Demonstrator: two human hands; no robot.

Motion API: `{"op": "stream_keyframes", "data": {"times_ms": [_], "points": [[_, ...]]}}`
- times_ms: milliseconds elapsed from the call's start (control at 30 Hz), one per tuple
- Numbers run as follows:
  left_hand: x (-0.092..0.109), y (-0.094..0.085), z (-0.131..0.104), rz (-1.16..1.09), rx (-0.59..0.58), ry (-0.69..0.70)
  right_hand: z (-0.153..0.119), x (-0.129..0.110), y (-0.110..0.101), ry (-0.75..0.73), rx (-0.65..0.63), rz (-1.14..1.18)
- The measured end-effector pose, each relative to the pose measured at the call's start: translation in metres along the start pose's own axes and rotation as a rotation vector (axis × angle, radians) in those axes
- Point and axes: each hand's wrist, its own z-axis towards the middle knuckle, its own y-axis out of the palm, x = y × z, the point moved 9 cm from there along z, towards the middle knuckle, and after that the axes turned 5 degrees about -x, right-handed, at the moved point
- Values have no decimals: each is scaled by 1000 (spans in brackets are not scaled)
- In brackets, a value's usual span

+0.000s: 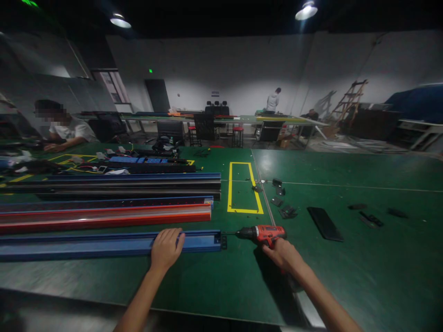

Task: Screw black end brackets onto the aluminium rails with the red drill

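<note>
My right hand (pixel 285 256) is wrapped round the grip of a red and black cordless drill (pixel 268 233). Its long bit points left and meets a small black end piece (pixel 223 241) at the right end of a blue metal profile (pixel 114 244). Across the top of that profile lies my left hand (pixel 166 246), fingers curled over its far edge and thumb on the near side, pressing it to the green table (pixel 207 281). Whether the bit sits in a screw is too small to tell.
Beyond lie a red profile (pixel 138 216) and several dark profiles (pixel 138 186). Small black parts (pixel 287 211) and a black phone-like slab (pixel 324 223) are at right, near a yellow taped rectangle (pixel 229 189). A person (pixel 67 129) sits at far left; another (pixel 272 100) stands at the back.
</note>
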Motion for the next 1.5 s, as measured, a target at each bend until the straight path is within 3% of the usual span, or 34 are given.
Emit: {"op": "stream_keyframes", "data": {"times_ms": [200, 567, 1500], "points": [[4, -6, -3, 14, 79, -32, -5, -3, -4, 24, -29, 5], [2, -9, 1, -63, 48, -90, -3, -4, -5, -59, -53, -8], [8, -14, 4, -18, 38, -86, -1, -4, -2, -39, -30, -98]]}}
